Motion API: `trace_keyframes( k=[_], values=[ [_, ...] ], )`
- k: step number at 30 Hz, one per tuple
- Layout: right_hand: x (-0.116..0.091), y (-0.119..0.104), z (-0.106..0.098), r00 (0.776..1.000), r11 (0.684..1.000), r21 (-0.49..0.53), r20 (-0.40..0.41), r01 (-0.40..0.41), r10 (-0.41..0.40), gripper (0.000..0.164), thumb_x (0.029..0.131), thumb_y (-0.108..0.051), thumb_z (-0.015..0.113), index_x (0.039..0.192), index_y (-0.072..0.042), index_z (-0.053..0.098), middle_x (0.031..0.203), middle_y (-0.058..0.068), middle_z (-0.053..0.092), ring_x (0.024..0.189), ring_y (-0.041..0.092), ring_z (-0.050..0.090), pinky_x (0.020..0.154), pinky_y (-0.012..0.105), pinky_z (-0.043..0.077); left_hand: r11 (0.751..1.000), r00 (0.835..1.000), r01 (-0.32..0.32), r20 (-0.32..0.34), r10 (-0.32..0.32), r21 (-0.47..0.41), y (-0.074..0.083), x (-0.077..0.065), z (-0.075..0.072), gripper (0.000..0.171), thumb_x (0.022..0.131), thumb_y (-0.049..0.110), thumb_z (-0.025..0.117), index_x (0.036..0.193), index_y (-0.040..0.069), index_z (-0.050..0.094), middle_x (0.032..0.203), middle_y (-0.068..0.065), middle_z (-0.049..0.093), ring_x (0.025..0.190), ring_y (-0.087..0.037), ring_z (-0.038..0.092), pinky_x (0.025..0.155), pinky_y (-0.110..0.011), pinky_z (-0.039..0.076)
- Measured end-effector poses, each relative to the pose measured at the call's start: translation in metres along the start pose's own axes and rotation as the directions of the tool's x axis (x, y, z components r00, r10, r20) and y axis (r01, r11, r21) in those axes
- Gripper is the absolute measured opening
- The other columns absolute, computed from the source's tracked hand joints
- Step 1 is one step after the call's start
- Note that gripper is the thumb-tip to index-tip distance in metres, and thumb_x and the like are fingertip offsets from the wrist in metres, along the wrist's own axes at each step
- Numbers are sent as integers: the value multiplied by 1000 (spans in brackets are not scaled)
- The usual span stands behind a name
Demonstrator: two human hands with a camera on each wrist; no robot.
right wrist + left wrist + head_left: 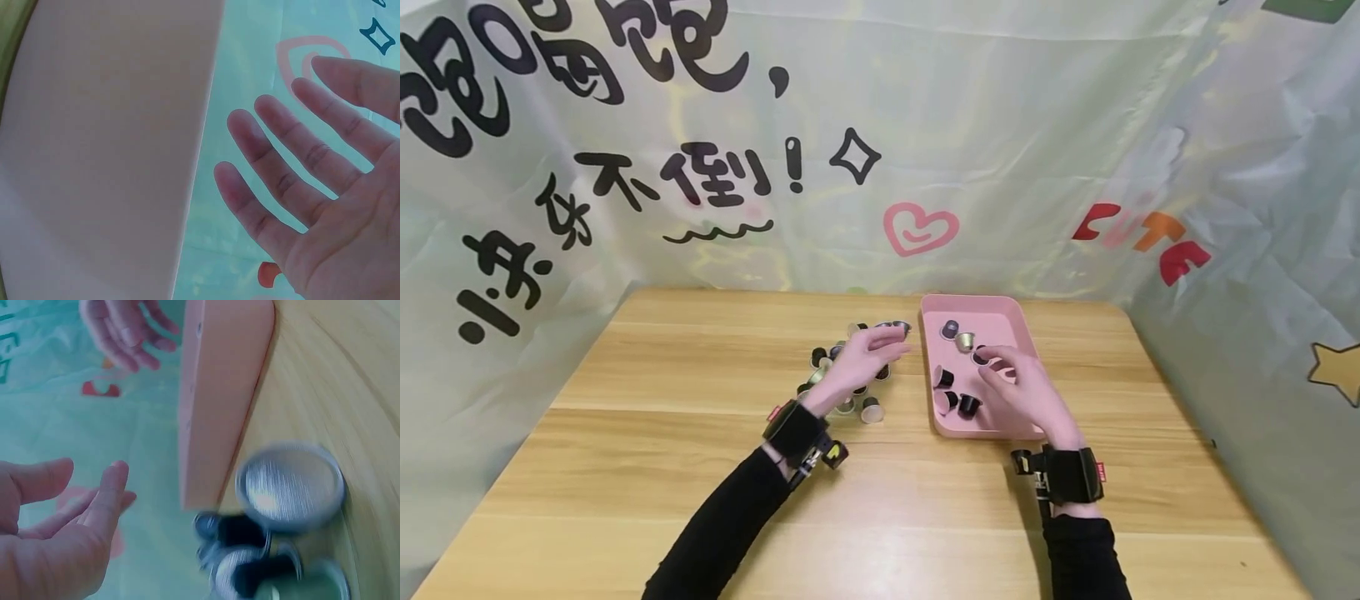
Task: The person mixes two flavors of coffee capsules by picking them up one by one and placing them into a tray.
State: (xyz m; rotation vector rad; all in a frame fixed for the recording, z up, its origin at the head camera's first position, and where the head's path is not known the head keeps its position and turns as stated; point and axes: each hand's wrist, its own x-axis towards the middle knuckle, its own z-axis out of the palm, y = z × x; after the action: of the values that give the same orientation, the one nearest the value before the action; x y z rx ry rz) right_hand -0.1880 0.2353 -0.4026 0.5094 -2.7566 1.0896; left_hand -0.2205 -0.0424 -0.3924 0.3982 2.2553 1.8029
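Note:
Above a cluster of small coffee capsules (872, 411) on the table, my left hand (861, 360) hangs with nothing in its grasp. In the left wrist view its thumb and fingers stand apart, and a silver-lidded capsule (290, 487) lies nearby. My right hand (1030, 392) is over the pink tray (987, 433). The right wrist view shows its fingers (284, 181) spread and loosely bent, the palm bare. Inside the tray lie several capsules: a gold one (965, 342), a dark purple one (951, 329) and black ones (969, 406). Part of the cluster is hidden by my left hand.
The wooden table (700, 475) carries the cluster left of the tray. Behind it hangs a printed cloth (1037, 125), which also closes off both sides. The tray's raised wall (228, 381) stands between my hands.

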Motion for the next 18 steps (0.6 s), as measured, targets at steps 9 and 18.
trace_keyframes(
  k=[9, 18],
  values=[
    [3, -9, 6, 999, 999, -29, 10, 37, -37, 32, 98, -10, 63, 127, 1, 64, 124, 22, 68, 104, 35, 68, 91, 56, 52, 972, 975, -125, -155, 157, 197, -22, -51, -57, 37, 100, 12, 57, 135, 0, 57, 134, -22, 63, 123, -36, 62, 111, -49, 48],
    [4, -26, 21, 997, 998, -18, 47, 68, -67, 30, 97, -10, 63, 125, 0, 65, 123, 19, 70, 104, 33, 69, 90, 53, 53, 940, 950, -107, -246, 193, 323, -44, -69, -80, 33, 99, 10, 59, 130, -4, 61, 129, -22, 67, 120, -36, 62, 109, -54, 47]
  ],
)
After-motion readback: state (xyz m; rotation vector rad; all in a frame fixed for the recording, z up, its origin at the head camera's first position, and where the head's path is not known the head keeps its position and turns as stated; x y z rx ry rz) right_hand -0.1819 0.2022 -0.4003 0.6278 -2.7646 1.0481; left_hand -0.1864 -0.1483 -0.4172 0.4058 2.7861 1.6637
